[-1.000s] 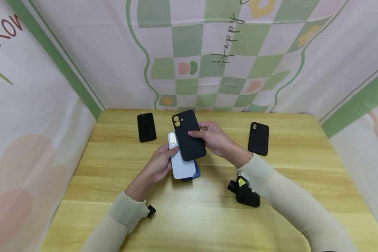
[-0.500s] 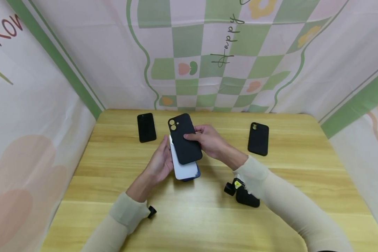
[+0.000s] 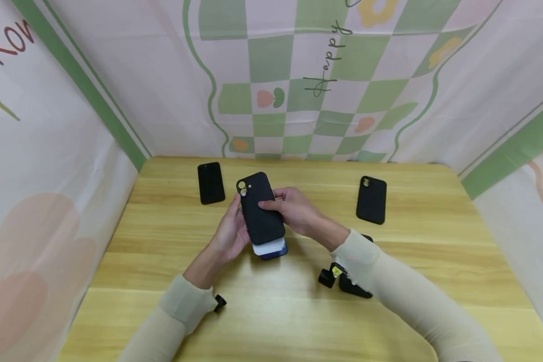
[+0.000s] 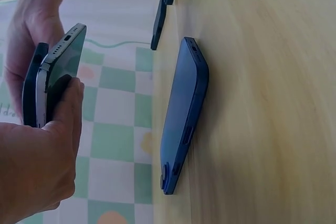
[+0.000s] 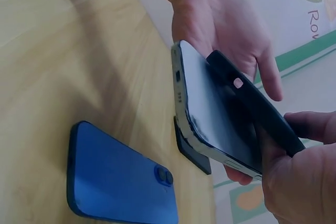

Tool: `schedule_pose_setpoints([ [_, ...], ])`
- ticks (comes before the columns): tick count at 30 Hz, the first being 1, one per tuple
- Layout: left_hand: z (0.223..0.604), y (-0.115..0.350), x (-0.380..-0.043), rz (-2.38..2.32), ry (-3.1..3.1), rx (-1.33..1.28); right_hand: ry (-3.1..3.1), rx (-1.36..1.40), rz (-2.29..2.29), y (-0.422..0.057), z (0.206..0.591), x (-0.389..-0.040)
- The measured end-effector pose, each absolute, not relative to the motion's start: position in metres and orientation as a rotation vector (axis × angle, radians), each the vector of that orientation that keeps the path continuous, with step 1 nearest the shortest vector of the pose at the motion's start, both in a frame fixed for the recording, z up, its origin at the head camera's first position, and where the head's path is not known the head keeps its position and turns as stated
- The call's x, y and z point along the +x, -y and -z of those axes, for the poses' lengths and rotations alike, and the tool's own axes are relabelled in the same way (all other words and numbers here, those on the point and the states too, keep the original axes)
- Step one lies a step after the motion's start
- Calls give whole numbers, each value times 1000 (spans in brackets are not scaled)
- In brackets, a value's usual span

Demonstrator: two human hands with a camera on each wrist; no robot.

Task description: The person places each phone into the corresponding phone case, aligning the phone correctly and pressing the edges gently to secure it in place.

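My right hand (image 3: 298, 211) pinches a black phone case (image 3: 263, 223), thumb on its outer face. The case lies over a white-backed phone (image 3: 269, 247), whose lower end sticks out below it in the head view. My left hand (image 3: 228, 239) holds that phone along its left side, fingers beneath the screen and thumb beside the case's camera cutouts. In the right wrist view, case and phone stand at a slight angle, with a gap at their lower ends. Below both hands, a blue phone (image 5: 121, 177) lies on the table, camera side up.
A black phone (image 3: 211, 183) lies at the back left of the wooden table (image 3: 163, 236). Another black case (image 3: 371, 200) lies at the right. A further black flat item (image 3: 354, 288) is partly hidden under my right sleeve. A patterned cloth (image 3: 271, 60) hangs behind.
My right hand has brought the case down and left over the white phone, now covering most of its back. My left thumb has moved off the phone's back to its edge.
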State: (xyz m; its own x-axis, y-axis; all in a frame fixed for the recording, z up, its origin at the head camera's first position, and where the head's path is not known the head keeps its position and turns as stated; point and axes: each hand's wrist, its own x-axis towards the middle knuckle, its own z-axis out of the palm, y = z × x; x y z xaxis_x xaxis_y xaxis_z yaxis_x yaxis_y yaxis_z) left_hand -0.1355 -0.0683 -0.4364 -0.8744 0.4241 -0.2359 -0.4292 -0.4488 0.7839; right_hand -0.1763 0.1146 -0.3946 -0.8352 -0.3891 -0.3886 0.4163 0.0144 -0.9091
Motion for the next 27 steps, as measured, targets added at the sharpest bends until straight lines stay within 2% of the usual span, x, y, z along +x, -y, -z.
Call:
schedule_pose_setpoints([
  [27,436,68,-136,-2358,-1285,-109,-1896,8,1784,-114,397,-157],
])
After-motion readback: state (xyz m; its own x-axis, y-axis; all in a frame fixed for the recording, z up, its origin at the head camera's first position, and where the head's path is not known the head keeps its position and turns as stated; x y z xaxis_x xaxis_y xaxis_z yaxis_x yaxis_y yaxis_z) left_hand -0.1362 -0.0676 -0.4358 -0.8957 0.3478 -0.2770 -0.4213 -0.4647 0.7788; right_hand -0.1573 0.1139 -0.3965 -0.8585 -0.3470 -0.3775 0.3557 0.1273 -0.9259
